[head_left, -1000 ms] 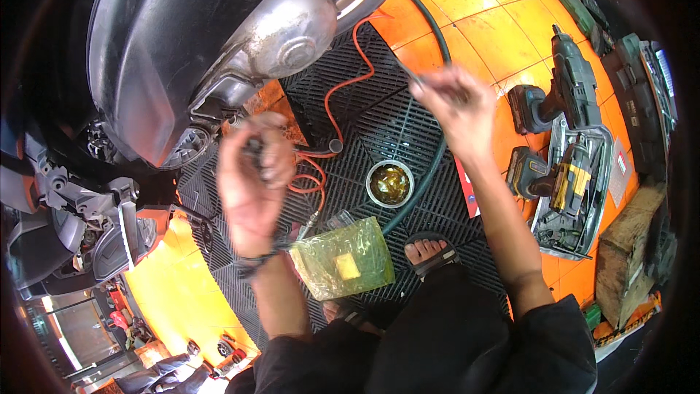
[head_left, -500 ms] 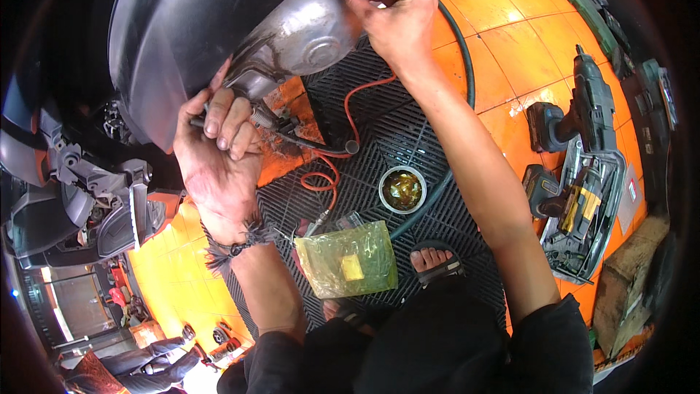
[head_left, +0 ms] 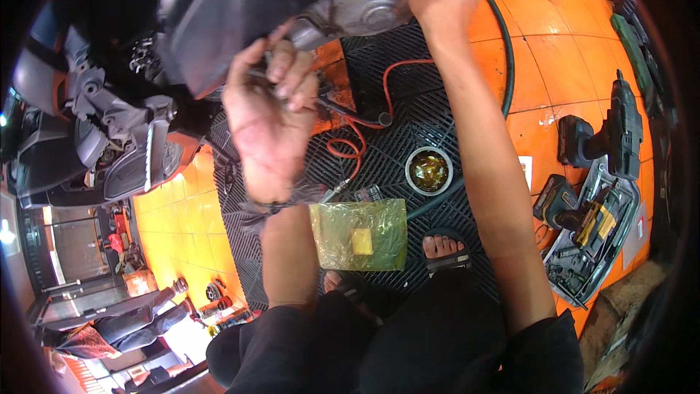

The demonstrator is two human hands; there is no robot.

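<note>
My left hand (head_left: 271, 120) is raised with curled fingers at the lower edge of a large black scooter body panel (head_left: 219, 22). Its fingers are closed and slightly blurred; a dark thing seems to sit among them, too unclear to name. Farther right, my right hand (head_left: 446, 4) is closed at the right end of the grey metal casing (head_left: 368, 7) under the panel. What its fingertips grip is hidden behind the hand. Below the casing, a dark tube (head_left: 354, 113) slants toward the mat, near my left hand.
On the black ribbed mat (head_left: 394, 138) lie a thin red hose (head_left: 351, 147), a round cup of dark oily liquid (head_left: 429, 171) and a yellowish plastic bag (head_left: 339, 237). Two cordless power tools (head_left: 616, 131) and a grey tool tray (head_left: 583, 281) occupy the orange tiles at right.
The whole view has shifted, so the scene sits farther right and higher. Both hands stay by the panel and casing; my left fingers remain curled, and my right hand has turned more back-up.
</note>
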